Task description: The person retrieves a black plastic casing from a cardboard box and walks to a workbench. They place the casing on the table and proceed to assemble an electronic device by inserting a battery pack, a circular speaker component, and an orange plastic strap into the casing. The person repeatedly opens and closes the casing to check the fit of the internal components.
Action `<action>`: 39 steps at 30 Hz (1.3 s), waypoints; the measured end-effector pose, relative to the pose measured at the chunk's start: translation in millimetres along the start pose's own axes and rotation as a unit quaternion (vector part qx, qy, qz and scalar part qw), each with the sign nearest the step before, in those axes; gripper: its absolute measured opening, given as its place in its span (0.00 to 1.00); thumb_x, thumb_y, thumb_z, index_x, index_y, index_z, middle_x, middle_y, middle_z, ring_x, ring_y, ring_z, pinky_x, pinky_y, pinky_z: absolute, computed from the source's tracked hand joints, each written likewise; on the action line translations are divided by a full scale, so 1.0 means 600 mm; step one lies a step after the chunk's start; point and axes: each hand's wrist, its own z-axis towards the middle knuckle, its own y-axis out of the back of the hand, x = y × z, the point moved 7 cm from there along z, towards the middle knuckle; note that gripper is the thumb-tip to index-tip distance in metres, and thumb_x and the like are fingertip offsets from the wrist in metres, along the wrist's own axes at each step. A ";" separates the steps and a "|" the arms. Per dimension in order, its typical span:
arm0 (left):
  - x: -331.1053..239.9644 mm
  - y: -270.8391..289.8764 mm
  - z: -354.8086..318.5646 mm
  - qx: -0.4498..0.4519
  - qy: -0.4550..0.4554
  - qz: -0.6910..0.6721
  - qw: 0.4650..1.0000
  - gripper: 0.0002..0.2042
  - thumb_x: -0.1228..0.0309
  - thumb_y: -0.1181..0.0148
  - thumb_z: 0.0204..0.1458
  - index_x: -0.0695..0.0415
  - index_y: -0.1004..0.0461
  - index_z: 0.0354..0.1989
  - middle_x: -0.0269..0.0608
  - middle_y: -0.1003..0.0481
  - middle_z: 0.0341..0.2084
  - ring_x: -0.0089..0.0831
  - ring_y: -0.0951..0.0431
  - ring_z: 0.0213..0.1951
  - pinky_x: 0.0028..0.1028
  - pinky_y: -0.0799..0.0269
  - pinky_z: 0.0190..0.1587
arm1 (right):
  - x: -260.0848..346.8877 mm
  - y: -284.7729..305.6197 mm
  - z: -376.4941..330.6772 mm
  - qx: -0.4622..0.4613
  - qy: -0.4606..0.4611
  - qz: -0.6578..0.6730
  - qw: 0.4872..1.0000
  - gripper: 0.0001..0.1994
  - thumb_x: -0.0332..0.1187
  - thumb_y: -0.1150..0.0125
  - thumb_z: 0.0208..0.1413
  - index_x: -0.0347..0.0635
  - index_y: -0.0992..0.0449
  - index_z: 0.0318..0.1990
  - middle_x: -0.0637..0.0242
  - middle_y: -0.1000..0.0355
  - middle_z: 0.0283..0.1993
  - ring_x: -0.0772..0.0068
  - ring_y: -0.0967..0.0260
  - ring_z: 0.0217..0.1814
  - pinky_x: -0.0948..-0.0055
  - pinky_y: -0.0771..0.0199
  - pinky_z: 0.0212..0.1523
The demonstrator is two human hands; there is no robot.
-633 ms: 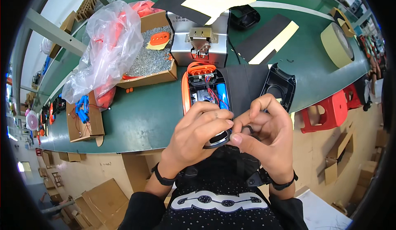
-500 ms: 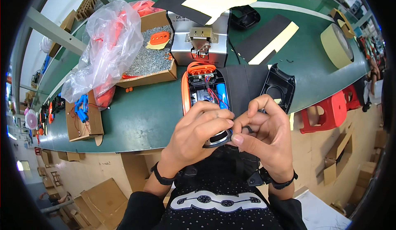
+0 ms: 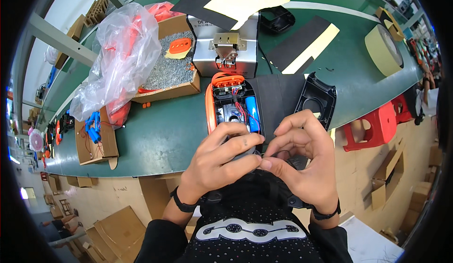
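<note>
The left hand (image 3: 218, 158) grips a grey rounded part (image 3: 245, 154) near an orange-and-black plastic housing (image 3: 211, 106); whether the right hand (image 3: 304, 157) has anything in its curled fingers, I cannot tell remotely

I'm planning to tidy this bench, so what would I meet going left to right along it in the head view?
Cardboard box of blue cells → cardboard box of small metal screws → open orange-and-black housing → black plastic shell → yellow tape roll
</note>
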 end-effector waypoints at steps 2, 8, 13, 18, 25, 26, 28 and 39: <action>-0.001 0.004 -0.005 -0.016 0.001 -0.022 1.000 0.15 0.70 0.21 0.37 0.56 0.21 0.33 0.42 0.17 0.44 0.46 0.19 0.42 0.36 0.20 0.41 | 0.004 0.005 0.001 -0.004 -0.019 -0.036 0.999 0.21 0.26 0.20 0.51 0.38 0.28 0.47 0.65 0.19 0.33 0.81 0.21 0.33 0.79 0.21 0.37; 0.004 0.021 -0.018 -0.058 0.055 -0.105 0.991 0.18 0.66 0.18 0.39 0.54 0.20 0.37 0.45 0.16 0.44 0.47 0.17 0.42 0.37 0.20 0.42 | -0.011 0.029 0.004 -0.028 -0.033 -0.028 0.999 0.16 0.32 0.22 0.55 0.35 0.22 0.45 0.65 0.19 0.35 0.82 0.22 0.33 0.81 0.23 0.39; 0.013 0.010 -0.027 -0.094 0.081 -0.152 0.981 0.17 0.66 0.18 0.38 0.55 0.20 0.34 0.46 0.17 0.44 0.47 0.18 0.43 0.37 0.20 0.43 | -0.017 0.008 -0.005 0.005 -0.022 0.072 0.997 0.12 0.30 0.26 0.60 0.34 0.20 0.47 0.66 0.19 0.38 0.83 0.22 0.37 0.82 0.23 0.42; 0.016 0.013 -0.031 -0.084 0.080 -0.165 0.980 0.18 0.65 0.18 0.40 0.54 0.19 0.39 0.47 0.17 0.45 0.47 0.18 0.43 0.38 0.21 0.44 | -0.033 -0.009 -0.009 0.054 -0.025 0.113 0.992 0.09 0.27 0.27 0.60 0.35 0.19 0.45 0.70 0.20 0.37 0.84 0.22 0.38 0.82 0.23 0.42; 0.021 0.015 -0.043 -0.134 0.099 -0.216 0.962 0.16 0.64 0.21 0.47 0.53 0.19 0.41 0.50 0.17 0.44 0.47 0.18 0.43 0.40 0.21 0.44 | -0.049 -0.022 -0.009 0.069 -0.040 0.165 0.983 0.06 0.25 0.31 0.64 0.36 0.20 0.46 0.71 0.21 0.40 0.86 0.23 0.41 0.82 0.23 0.43; 0.022 0.014 -0.045 -0.138 0.100 -0.217 0.961 0.16 0.64 0.21 0.48 0.53 0.20 0.42 0.50 0.17 0.44 0.47 0.17 0.43 0.40 0.21 0.43 | -0.051 -0.023 -0.009 0.067 -0.048 0.174 0.981 0.07 0.25 0.32 0.64 0.36 0.21 0.46 0.71 0.22 0.40 0.86 0.23 0.42 0.82 0.23 0.44; 0.024 0.012 -0.048 -0.146 0.104 -0.226 0.957 0.16 0.63 0.22 0.49 0.53 0.20 0.42 0.50 0.18 0.44 0.46 0.17 0.43 0.39 0.21 0.42 | -0.055 -0.025 -0.010 0.071 -0.051 0.189 0.978 0.08 0.25 0.31 0.63 0.37 0.22 0.47 0.71 0.22 0.41 0.85 0.23 0.43 0.81 0.23 0.46; 0.026 0.003 -0.059 -0.195 0.127 -0.295 0.927 0.14 0.57 0.29 0.59 0.54 0.22 0.40 0.52 0.22 0.43 0.46 0.18 0.42 0.35 0.18 0.38 | -0.072 -0.040 -0.014 0.100 -0.070 0.264 0.957 0.10 0.25 0.29 0.62 0.38 0.23 0.48 0.72 0.22 0.42 0.85 0.23 0.44 0.81 0.23 0.47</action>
